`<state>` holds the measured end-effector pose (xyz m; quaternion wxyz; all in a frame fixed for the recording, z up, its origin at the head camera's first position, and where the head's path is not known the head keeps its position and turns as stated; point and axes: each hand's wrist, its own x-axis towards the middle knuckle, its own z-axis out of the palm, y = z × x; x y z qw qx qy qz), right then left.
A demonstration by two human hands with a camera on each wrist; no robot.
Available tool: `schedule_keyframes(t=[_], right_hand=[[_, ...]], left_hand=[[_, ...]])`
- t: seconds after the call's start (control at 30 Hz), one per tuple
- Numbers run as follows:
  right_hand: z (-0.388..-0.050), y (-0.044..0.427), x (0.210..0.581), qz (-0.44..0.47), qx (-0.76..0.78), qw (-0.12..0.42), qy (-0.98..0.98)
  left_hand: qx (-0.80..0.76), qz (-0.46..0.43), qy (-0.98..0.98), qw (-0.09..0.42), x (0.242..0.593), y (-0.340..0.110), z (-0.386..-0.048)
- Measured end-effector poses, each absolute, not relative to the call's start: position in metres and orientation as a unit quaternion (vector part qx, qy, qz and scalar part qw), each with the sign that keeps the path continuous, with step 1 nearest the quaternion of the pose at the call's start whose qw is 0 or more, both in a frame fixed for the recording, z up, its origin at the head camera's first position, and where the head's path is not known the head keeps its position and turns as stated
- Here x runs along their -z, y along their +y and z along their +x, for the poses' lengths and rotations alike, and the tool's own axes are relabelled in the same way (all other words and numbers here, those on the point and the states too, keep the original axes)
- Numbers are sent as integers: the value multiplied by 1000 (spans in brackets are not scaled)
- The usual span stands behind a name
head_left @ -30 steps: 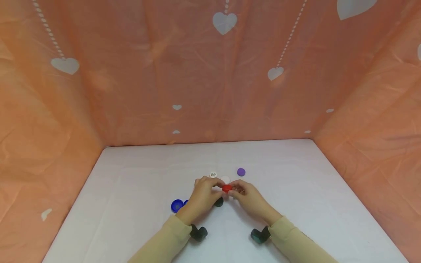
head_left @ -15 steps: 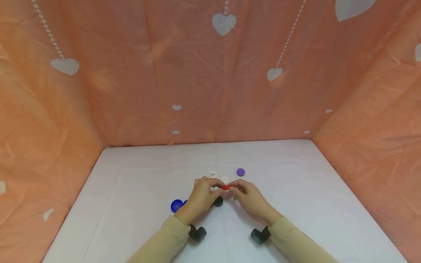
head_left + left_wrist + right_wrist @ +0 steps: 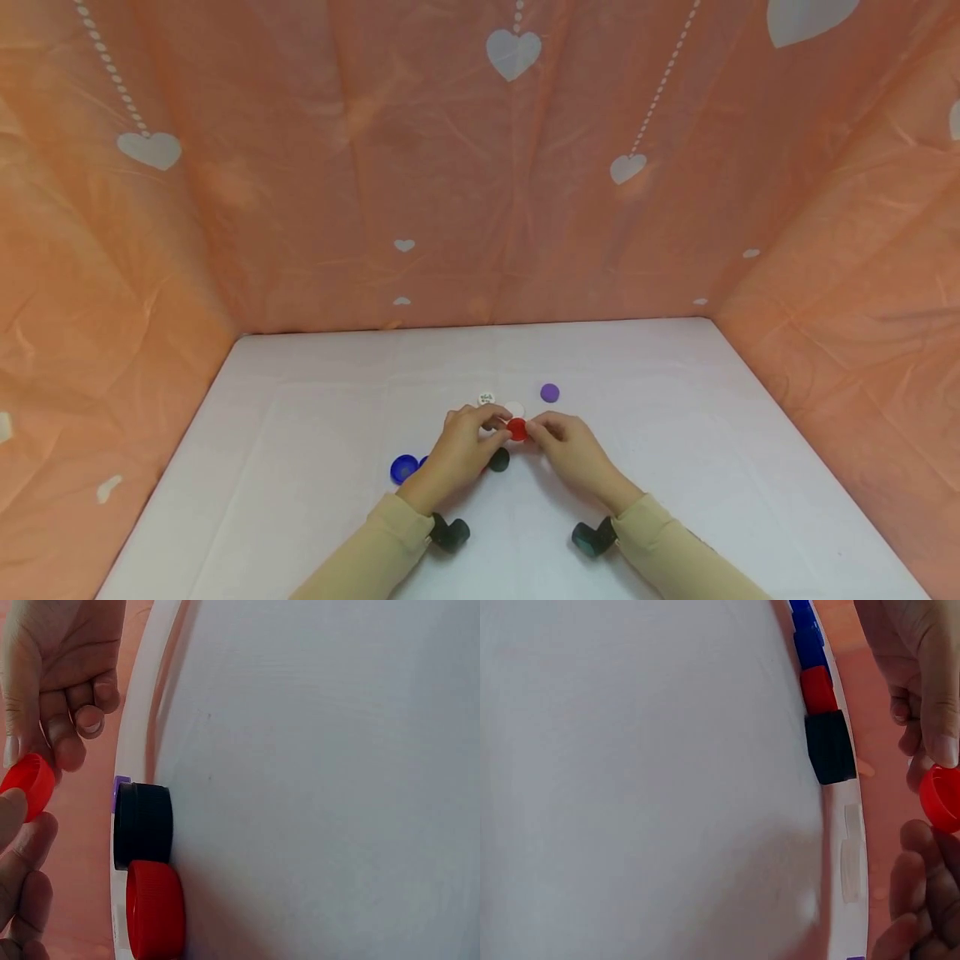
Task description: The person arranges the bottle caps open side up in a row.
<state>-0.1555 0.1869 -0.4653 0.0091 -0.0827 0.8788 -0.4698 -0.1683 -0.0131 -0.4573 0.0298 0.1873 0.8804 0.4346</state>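
Note:
Between my two hands a small red bottle cap [image 3: 517, 429] is held a little above the table, its round face towards the head camera. My left hand [image 3: 465, 440] pinches it between thumb and fingers from the left. From the other side, the thumb and fingertips of my right hand [image 3: 570, 450] grip its edge. The cap's ridged hollow inside shows in the left wrist view [image 3: 30, 784]. Below the hands stand a black bottle cap [image 3: 146, 825] and a second red bottle cap [image 3: 156, 909], mostly hidden by my left hand in the head view.
Blue caps [image 3: 403, 469] lie left of my left wrist, one partly covered. Beyond the hands are a plain white disc [image 3: 514, 408], a printed white one [image 3: 487, 399] and a purple one [image 3: 550, 392]. Orange cloth walls [image 3: 480, 208] enclose the white table [image 3: 315, 417].
The held red cap has turned: its thin edge showed half a second ago, and its round face shows now. The right fingertips have shifted slightly at its edge; both arms stay put.

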Motion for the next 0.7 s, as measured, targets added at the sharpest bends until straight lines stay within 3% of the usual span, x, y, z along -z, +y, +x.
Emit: schedule_keyframes(t=[0.23, 0.53, 0.7], right_hand=[[-155, 185, 464, -93, 495, -11, 864], [-155, 184, 464, -96, 508, 28, 856], [-153, 184, 465, -114, 498, 41, 858]], left_hand=[[-439, 196, 877, 21, 459, -13, -169], [-444, 195, 875, 13, 458, -14, -168], [-447, 182, 875, 34, 460, -15, -168]])
